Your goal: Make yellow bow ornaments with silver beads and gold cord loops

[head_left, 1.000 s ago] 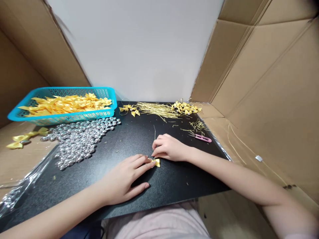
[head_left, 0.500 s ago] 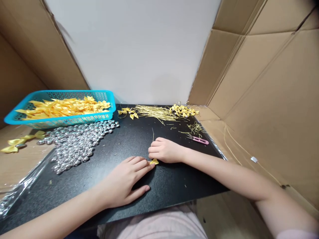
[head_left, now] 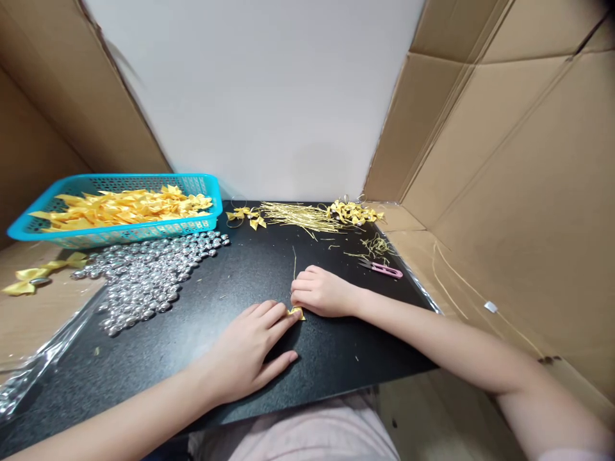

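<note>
My left hand [head_left: 252, 346] is palm down on the black tabletop, its fingertips pressing a small yellow ribbon bow [head_left: 300, 314] against the surface, thumb held apart. Most of that bow is hidden under the fingers. Just beyond it, my right hand [head_left: 321, 292] is closed in a pinch at the bow's upper edge. A thin yellowish cord [head_left: 295, 261] sticks up from between the right fingers, pointing away from me. Whether the cord passes around the bow or through it, I cannot tell.
At the back left, a blue basket [head_left: 218, 214] holds many yellow bows. Silver beads [head_left: 144, 285] spread before it. Along the back lie cut cords [head_left: 302, 218] and finished bows [head_left: 353, 212]. Pink thread snips [head_left: 384, 269] rest at right, near cord scraps [head_left: 377, 244]. Cardboard walls [head_left: 519, 160] flank the table.
My right hand has shifted slightly to the right, close against the bow. Both left fingertips and thumb have edged right a little, and the bow's visible end has turned.
</note>
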Demonstrator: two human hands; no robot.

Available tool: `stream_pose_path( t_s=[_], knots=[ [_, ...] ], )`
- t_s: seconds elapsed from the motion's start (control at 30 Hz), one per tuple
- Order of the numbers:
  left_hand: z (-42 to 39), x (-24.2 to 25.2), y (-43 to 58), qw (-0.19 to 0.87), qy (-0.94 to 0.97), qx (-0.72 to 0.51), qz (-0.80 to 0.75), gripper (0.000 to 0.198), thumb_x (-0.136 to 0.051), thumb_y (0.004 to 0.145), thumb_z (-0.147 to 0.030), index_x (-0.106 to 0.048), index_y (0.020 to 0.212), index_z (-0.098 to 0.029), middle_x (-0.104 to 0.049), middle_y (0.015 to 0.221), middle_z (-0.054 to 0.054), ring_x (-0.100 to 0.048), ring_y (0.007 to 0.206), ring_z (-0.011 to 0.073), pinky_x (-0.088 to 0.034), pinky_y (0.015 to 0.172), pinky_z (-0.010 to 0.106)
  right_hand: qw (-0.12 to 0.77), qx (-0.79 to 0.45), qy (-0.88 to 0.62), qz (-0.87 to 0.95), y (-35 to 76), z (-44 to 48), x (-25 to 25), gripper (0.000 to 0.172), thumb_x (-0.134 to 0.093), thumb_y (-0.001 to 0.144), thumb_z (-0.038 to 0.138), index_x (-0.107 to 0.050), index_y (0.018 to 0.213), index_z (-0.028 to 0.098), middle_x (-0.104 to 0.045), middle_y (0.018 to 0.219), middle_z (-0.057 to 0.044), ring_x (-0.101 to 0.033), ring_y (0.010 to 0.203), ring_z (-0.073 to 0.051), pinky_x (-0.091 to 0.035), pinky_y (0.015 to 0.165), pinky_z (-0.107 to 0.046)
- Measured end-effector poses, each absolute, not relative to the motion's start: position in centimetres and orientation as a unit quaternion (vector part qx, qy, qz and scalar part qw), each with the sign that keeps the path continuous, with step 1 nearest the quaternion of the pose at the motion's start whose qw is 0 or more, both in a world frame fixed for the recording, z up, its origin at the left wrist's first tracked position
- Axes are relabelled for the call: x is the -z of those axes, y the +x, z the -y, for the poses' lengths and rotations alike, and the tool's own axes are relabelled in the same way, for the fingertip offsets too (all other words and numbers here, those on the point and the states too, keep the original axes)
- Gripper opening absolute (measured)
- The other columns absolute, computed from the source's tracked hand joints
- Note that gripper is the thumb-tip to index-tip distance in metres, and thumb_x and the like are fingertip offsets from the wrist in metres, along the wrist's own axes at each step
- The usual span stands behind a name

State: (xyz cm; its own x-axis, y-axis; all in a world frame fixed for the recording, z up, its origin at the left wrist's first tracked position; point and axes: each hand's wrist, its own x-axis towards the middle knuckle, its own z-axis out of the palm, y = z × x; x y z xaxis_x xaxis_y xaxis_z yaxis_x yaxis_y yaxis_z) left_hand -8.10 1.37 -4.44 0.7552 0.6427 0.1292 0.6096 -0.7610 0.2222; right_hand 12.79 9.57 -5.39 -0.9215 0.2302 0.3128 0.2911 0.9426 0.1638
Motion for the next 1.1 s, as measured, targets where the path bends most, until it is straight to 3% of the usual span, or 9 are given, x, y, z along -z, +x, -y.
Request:
stream_pose_path(
  t_s=[0.4, 0.7, 0.9, 1.1],
  knots=[
    [-1.1, 4.3, -8.0, 0.141, 0.924, -0.117, -0.336, 0.048, -0.058, 0.083, -0.039, -0.052, 0.125, -0.016, -0.058, 0.110, 0.011, -0.050, 0.103, 0.0282, -0.042, 0.092, 0.044, 0.089, 0.129, -0.079, 0.985, 12.0, -10.7, 4.7, 0.025, -0.039, 0.099, 0.018, -0.061, 0.087, 0.015, -0.062, 0.087, -0.003, -0.049, 0.079, -0.015, -0.032, 0.077, -0.027],
    [-0.7, 4.8, -8.1, 0.128, 0.923, -0.130, -0.338, 0.048, -0.057, 0.083, -0.038, -0.051, 0.126, -0.016, -0.057, 0.110, 0.012, -0.050, 0.104, 0.0288, -0.042, 0.092, 0.044, 0.069, 0.201, -0.161, 0.964, 13.5, -16.1, 4.4, 0.025, -0.038, 0.099, 0.016, -0.062, 0.091, 0.013, -0.063, 0.091, -0.007, -0.047, 0.079, -0.018, -0.030, 0.072, -0.030],
    [-0.8, 4.8, -8.0, 0.125, 0.923, -0.133, -0.338, 0.049, -0.056, 0.084, -0.038, -0.051, 0.128, -0.016, -0.057, 0.108, 0.011, -0.051, 0.101, 0.0280, -0.043, 0.090, 0.043, 0.052, 0.185, -0.179, 0.965, 12.5, -19.3, 4.2, 0.028, -0.035, 0.098, 0.012, -0.062, 0.094, 0.014, -0.063, 0.099, -0.010, -0.047, 0.083, -0.020, -0.029, 0.072, -0.033],
    [-0.8, 4.6, -8.0, 0.107, 0.927, -0.121, -0.339, 0.054, -0.055, 0.085, -0.040, -0.048, 0.134, -0.018, -0.056, 0.110, 0.012, -0.052, 0.100, 0.0287, -0.042, 0.090, 0.045, 0.022, 0.130, -0.248, 0.960, 12.8, -20.1, 3.8, 0.027, -0.037, 0.099, 0.021, -0.065, 0.099, 0.019, -0.063, 0.109, -0.007, -0.049, 0.095, -0.018, -0.031, 0.081, -0.031]
  ],
)
